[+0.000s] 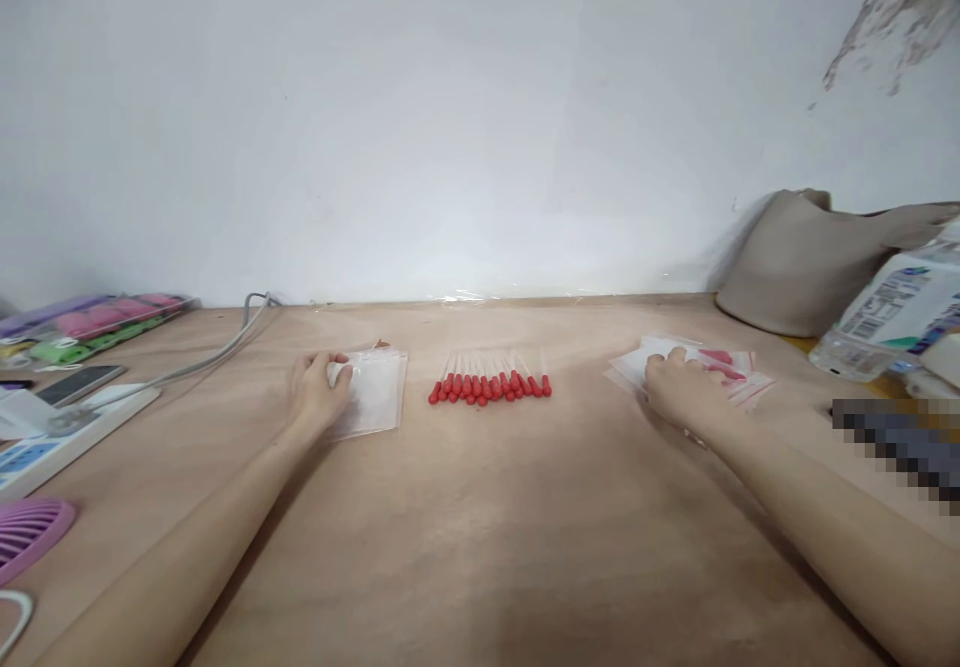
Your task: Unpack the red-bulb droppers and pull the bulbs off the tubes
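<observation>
Several glass droppers with red rubber bulbs (484, 387) lie side by side in the middle of the table, bulbs towards me. Left of them is a stack of clear, whitish plastic bags (379, 397). My left hand (321, 392) is at the stack's left edge, thumb and forefinger closed on the bags. To the right lies a loose pile of zip bags (645, 355), with red bulbs (721, 362) showing in or through them. My right hand (679, 387) rests on this pile with curled fingers on a bag; its fingertips are partly hidden.
At left are packs of coloured items (112, 322), a phone (82, 385), a power strip (90, 432) with a grey cable (217, 357), and a purple slotted object (34, 537). At right stand a beige object (795, 267) and a clear labelled container (892, 297). A wall (480, 127) rises behind.
</observation>
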A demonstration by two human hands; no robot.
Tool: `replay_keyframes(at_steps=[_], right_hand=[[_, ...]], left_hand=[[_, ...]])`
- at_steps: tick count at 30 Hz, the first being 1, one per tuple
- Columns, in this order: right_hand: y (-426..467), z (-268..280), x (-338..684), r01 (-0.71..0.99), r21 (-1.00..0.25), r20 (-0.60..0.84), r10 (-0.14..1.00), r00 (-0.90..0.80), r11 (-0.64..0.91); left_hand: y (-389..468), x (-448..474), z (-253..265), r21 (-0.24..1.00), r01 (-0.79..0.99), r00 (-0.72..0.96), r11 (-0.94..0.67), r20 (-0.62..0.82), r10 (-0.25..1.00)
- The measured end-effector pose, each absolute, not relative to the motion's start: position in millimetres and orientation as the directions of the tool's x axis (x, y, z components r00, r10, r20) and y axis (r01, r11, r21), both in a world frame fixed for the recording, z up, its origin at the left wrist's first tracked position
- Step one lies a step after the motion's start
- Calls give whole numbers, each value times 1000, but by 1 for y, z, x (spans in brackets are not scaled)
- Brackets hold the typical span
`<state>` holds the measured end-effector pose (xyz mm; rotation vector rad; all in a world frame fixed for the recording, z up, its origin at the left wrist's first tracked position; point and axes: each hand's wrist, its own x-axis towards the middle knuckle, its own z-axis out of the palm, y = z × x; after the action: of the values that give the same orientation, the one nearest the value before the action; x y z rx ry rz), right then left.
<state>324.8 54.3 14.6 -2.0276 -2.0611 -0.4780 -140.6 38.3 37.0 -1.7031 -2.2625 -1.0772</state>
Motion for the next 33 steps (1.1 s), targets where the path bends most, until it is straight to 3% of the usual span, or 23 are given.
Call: replay_keyframes(at_steps=[3, 6, 11, 13, 16, 19, 21, 25, 28, 30, 33], right_hand=[[47, 21, 315, 968, 227, 336, 941, 26, -108], [42, 30, 309, 961, 267, 355, 935, -27, -73], [40, 33, 308, 951, 296, 367, 930, -27, -89], [38, 39, 307, 950, 293, 384, 923, -16, -106], [32, 58, 303, 960, 255, 445, 895, -11, -115], [19, 79, 287, 977, 201, 507, 846, -163, 67], [7, 83, 268, 924, 213, 535, 753, -383, 318], [-21, 58, 216, 725, 237, 578, 506, -640, 647], [-38, 29, 179, 626, 236, 618, 383, -687, 743], [-44, 16, 162, 592, 200, 614, 371, -697, 781], [-43, 14, 154, 511, -39, 658, 407, -633, 859]], left_hand=[[30, -124, 36, 277, 961, -144, 8, 475, 868], [22, -110, 28, 130, 991, 3, -44, 303, 953], [20, -115, 19, 75, 994, 74, -85, 136, 988], [20, -118, 24, 55, 995, 69, -83, 223, 972], [14, -111, 35, 59, 995, 42, -84, 513, 858], [3, -91, 45, 110, 967, 93, -231, 689, 719], [-6, -76, 47, 143, 924, 155, -354, 706, 691], [-28, -48, 47, 249, 795, 258, -553, 687, 679], [-44, -32, 46, 290, 695, 296, -658, 718, 630], [-52, -24, 45, 326, 650, 304, -686, 716, 628], [-56, -16, 40, 452, 594, 307, -666, 638, 706]])
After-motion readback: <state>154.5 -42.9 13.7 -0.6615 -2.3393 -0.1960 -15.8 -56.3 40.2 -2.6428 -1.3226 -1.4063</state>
